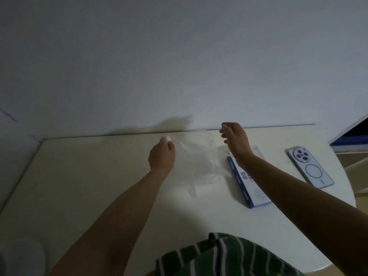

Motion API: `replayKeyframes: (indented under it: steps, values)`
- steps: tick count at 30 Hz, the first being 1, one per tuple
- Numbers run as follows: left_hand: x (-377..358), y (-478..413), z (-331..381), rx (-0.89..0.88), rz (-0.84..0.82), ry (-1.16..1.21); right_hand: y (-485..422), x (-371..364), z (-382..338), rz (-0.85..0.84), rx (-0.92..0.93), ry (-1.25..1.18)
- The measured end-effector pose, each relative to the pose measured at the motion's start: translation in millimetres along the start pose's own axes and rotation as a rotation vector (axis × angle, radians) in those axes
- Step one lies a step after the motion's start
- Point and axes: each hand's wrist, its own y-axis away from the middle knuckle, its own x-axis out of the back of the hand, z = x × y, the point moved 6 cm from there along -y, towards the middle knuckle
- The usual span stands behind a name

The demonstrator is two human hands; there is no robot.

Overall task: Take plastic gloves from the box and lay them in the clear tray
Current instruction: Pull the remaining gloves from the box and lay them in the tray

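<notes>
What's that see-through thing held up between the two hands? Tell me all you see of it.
It is a plastic glove of thin, clear, crinkled film, barely visible. The left hand pinches one top corner; the right hand appears to pinch the other. It hangs spread above the white table, beside the blue box.

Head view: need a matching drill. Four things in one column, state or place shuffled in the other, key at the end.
Column one
1. plastic glove
2. glove box
3. phone
4. left hand

Column two
A. back up, camera lenses showing
B. pinches one end of the clear film
C. held stretched out, its other end at the right hand
D. blue and white, lying flat

Pairs: 1-C, 2-D, 3-A, 4-B
</notes>
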Motion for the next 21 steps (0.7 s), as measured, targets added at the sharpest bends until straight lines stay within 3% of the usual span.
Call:
replayKeyframes:
  steps: [2,3,6,9,12,18,21]
  values:
    - [2.1,-1.0,-7.7,0.027,-0.009,-0.071,8.7,-11.0,-26.2,0.029,0.191,0.035]
    - [2.3,-1.8,-10.8,0.039,-0.019,-0.1,13.2,-22.5,-36.5,-0.041,0.247,0.017]
    - [-2.1,-4.7,-13.2,0.047,-0.047,-0.165,32.4,-71.8,-48.4,-0.475,0.226,0.063]
    - [-7.4,-8.0,-18.1,0.032,-0.077,-0.194,41.3,-117.1,-15.5,-0.806,0.081,0.44]
    - [-8.3,-8.3,-20.4,-0.016,-0.099,-0.251,29.1,-128.3,24.0,-0.766,0.053,0.766]
    - [-14.0,-6.4,-20.0,-0.058,-0.133,-0.3,8.2,-124.8,64.2,-0.646,-0.097,0.742]
    - [-8.3,-3.3,1.2,-0.386,0.085,-0.458,5.7,-130.8,71.3,-0.647,-0.073,0.823]
